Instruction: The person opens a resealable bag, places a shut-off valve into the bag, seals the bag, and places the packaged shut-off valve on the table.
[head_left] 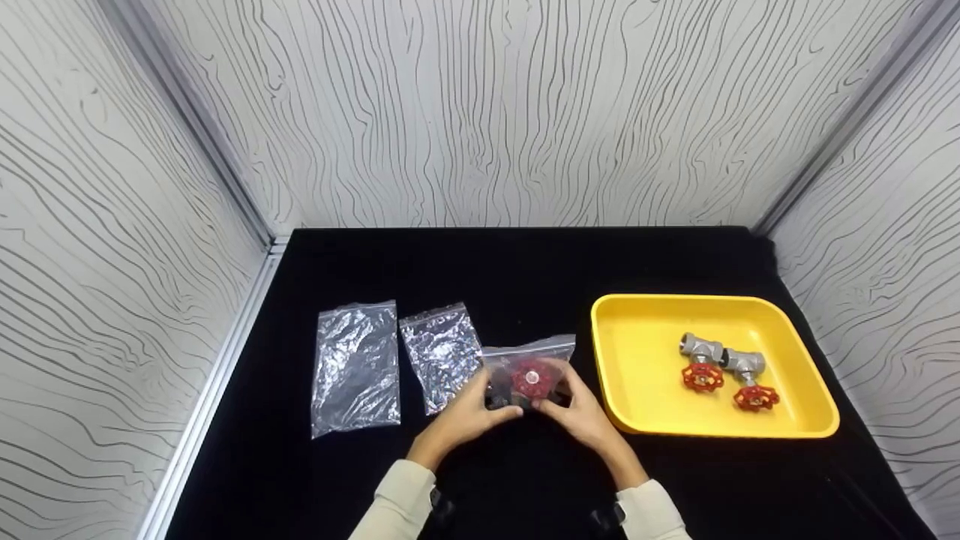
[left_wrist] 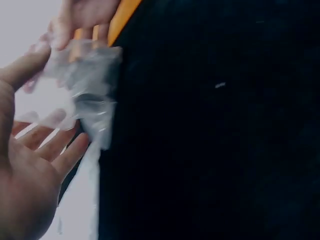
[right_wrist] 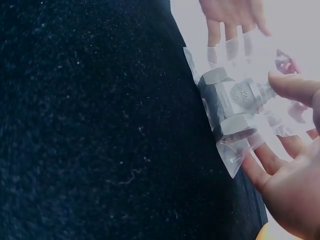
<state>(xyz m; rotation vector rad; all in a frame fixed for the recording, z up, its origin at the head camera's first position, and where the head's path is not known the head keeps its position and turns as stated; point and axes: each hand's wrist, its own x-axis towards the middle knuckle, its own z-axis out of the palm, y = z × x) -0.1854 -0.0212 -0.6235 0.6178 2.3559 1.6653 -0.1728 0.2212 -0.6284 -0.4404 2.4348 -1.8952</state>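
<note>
Both hands hold a clear zip bag with a gate valve inside it, in front of the body. Through the plastic, the valve's red handwheel faces up in the head view. My left hand grips the bag's left side, its thumb toward me and its fingers behind the plastic. On the other side my right hand grips the bag and valve, thumb near the handwheel and fingers underneath. In the right wrist view the grey valve body lies along the bag's bottom. The zip edge points away from me.
Two flat clear zip bags, a larger one and a smaller one, lie to the left on the black cloth. At right stands a yellow tray with two red-wheeled valves in it. Patterned walls enclose the table.
</note>
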